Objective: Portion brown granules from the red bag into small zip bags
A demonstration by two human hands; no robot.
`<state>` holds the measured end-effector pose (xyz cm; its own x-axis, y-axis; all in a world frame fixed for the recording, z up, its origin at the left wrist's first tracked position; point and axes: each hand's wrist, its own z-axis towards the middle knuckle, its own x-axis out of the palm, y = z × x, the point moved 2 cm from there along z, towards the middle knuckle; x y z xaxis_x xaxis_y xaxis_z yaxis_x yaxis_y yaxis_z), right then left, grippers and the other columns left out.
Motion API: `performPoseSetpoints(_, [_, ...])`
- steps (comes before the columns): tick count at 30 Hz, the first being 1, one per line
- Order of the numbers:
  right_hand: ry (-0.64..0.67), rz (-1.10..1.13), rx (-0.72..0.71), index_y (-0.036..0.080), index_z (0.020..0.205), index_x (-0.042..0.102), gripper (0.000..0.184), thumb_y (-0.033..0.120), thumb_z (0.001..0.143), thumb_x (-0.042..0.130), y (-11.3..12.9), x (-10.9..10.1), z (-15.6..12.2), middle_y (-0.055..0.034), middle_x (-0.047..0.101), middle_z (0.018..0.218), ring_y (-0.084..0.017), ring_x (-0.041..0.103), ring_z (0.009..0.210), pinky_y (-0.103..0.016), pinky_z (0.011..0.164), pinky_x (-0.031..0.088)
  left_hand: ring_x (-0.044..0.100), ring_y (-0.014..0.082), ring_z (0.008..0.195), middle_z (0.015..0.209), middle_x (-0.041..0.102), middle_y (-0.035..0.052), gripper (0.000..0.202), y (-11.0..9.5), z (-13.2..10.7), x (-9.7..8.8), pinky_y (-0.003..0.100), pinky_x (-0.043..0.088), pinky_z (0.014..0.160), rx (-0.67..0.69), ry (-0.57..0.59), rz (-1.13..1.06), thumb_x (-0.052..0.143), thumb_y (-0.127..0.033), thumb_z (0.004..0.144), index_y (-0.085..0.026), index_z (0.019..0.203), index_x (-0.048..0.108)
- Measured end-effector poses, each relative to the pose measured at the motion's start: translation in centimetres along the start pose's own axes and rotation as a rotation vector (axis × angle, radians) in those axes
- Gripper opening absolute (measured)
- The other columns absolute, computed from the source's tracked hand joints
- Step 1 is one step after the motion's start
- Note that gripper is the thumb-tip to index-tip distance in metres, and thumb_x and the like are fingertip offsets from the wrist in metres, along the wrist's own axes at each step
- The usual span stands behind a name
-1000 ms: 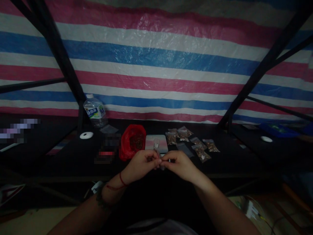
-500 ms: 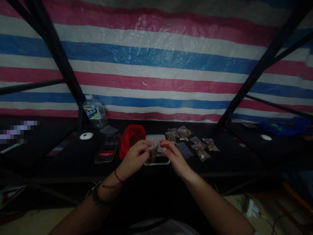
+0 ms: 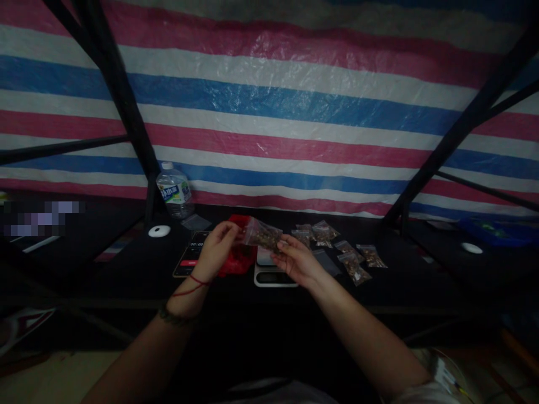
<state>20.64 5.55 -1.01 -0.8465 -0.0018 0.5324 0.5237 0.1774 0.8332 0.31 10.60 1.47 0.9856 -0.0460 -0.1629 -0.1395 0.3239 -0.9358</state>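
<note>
A clear zip bag (image 3: 264, 234) of small brown pieces is tilted above the kitchen scale, its zip edge toward the left. My right hand (image 3: 297, 259) grips the bag's lower right end between thumb and fingers. At the zip edge is my left hand (image 3: 219, 242), fingers bent and smeared by motion; whether they pinch the edge is unclear. Below the bag stands the white scale (image 3: 275, 282) with a dark display, its plate partly covered by bag and hand. A red plastic bag (image 3: 238, 264) lies behind my left hand, partly hidden.
Several filled zip bags (image 3: 355, 268) lie right of the scale, beside a flat empty zip bag (image 3: 326, 262). Left are a phone (image 3: 185, 264), a white round object (image 3: 159, 230), a large water bottle (image 3: 174, 193) and more flat clear plastic (image 3: 196, 222). Black metal posts (image 3: 141, 134) frame the table.
The filled bag has gone from upright between my hands to tilted sideways and higher. My right hand now holds its lower end; my left hand has moved left. The view has shifted slightly.
</note>
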Motion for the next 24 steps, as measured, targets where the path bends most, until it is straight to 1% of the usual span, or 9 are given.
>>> performPoseSetpoints(3, [-0.054, -0.226, -0.114, 0.022, 0.099, 0.053, 0.038, 0.026, 0.068, 0.075, 1.6, 0.2, 3.4, 0.0016, 0.066, 0.081, -0.011, 0.063, 0.058, -0.024, 0.058, 0.053, 0.060, 0.0193, 0.085, 0.091, 0.064, 0.0051, 0.026, 0.9, 1.1, -1.5, 0.031, 0.048, 0.079, 0.110, -0.091, 0.307, 0.047, -0.039, 0.085, -0.017, 0.092, 0.059])
performPoseSetpoints(6, [-0.059, -0.719, -0.299, 0.019, 0.092, 0.059, 0.025, 0.024, 0.070, 0.070, 2.8, 1.2, 6.8, 0.0012, 0.065, 0.075, -0.011, 0.060, 0.058, -0.024, 0.057, 0.049, 0.060, 0.0234, 0.093, 0.098, 0.065, 0.0083, 0.026, 1.9, 1.9, -2.3, 0.037, 0.046, 0.088, 0.198, -0.092, 0.561, 0.048, -0.033, 0.083, -0.016, 0.097, 0.061])
performPoseSetpoints(8, [-0.026, -1.088, -0.414, 0.017, 0.083, 0.064, 0.014, 0.019, 0.070, 0.068, 3.0, 2.4, 8.4, -0.0009, 0.067, 0.076, -0.013, 0.062, 0.067, -0.026, 0.064, 0.048, 0.058, 0.0259, 0.102, 0.103, 0.065, 0.0103, 0.025, 2.6, 2.2, -2.6, 0.040, 0.044, 0.095, 0.254, -0.075, 0.687, 0.050, -0.027, 0.079, -0.015, 0.097, 0.063])
performPoseSetpoints(10, [0.010, -1.333, -0.486, 0.017, 0.079, 0.068, 0.009, 0.015, 0.071, 0.066, 2.6, 3.4, 9.5, -0.0023, 0.069, 0.079, -0.015, 0.063, 0.075, -0.027, 0.070, 0.046, 0.055, 0.0273, 0.110, 0.111, 0.062, 0.0119, 0.027, 3.4, 2.4, -2.7, 0.042, 0.040, 0.101, 0.273, -0.060, 0.775, 0.050, -0.023, 0.076, -0.015, 0.098, 0.065])
performPoseSetpoints(12, [0.020, -1.412, -0.538, 0.019, 0.084, 0.070, 0.012, 0.016, 0.075, 0.063, 2.2, 4.2, 10.0, -0.0029, 0.071, 0.084, -0.016, 0.064, 0.079, -0.026, 0.073, 0.046, 0.053, 0.0277, 0.115, 0.118, 0.060, 0.0128, 0.030, 4.2, 2.6, -3.0, 0.043, 0.037, 0.104, 0.247, -0.043, 0.821, 0.050, -0.021, 0.075, -0.015, 0.100, 0.066])
performPoseSetpoints(15, [-0.002, -1.397, -0.622, 0.019, 0.091, 0.071, 0.017, 0.020, 0.081, 0.057, 2.0, 4.8, 10.3, -0.0038, 0.072, 0.089, -0.016, 0.064, 0.081, -0.027, 0.074, 0.045, 0.052, 0.0278, 0.117, 0.120, 0.059, 0.0132, 0.031, 5.0, 3.0, -3.6, 0.043, 0.038, 0.104, 0.184, -0.008, 0.847, 0.049, -0.022, 0.077, -0.016, 0.101, 0.067])
performPoseSetpoints(17, [0.009, -1.411, -0.628, 0.018, 0.091, 0.072, 0.018, 0.021, 0.082, 0.057, 2.0, 5.0, 10.5, -0.0046, 0.072, 0.089, -0.017, 0.065, 0.081, -0.027, 0.074, 0.045, 0.053, 0.0284, 0.116, 0.120, 0.059, 0.0140, 0.031, 5.2, 3.1, -3.9, 0.044, 0.039, 0.103, 0.153, 0.000, 0.852, 0.049, -0.023, 0.078, -0.016, 0.102, 0.068])
performPoseSetpoints(21, [-0.037, -1.437, -0.649, 0.017, 0.090, 0.073, 0.018, 0.021, 0.082, 0.057, 2.1, 5.3, 10.8, -0.0059, 0.072, 0.090, -0.018, 0.064, 0.082, -0.028, 0.076, 0.045, 0.055, 0.0278, 0.112, 0.115, 0.062, 0.0136, 0.031, 5.4, 3.3, -4.3, 0.042, 0.041, 0.101, 0.167, 0.019, 0.846, 0.048, -0.023, 0.078, -0.015, 0.100, 0.068])
performPoseSetpoints(24, [-0.041, -1.437, -0.659, 0.017, 0.089, 0.073, 0.018, 0.020, 0.081, 0.057, 2.0, 5.5, 10.8, -0.0058, 0.072, 0.088, -0.018, 0.064, 0.081, -0.028, 0.078, 0.045, 0.057, 0.0269, 0.109, 0.110, 0.064, 0.0123, 0.030, 5.3, 3.3, -4.3, 0.041, 0.042, 0.100, 0.179, 0.016, 0.832, 0.047, -0.021, 0.077, -0.016, 0.098, 0.068])
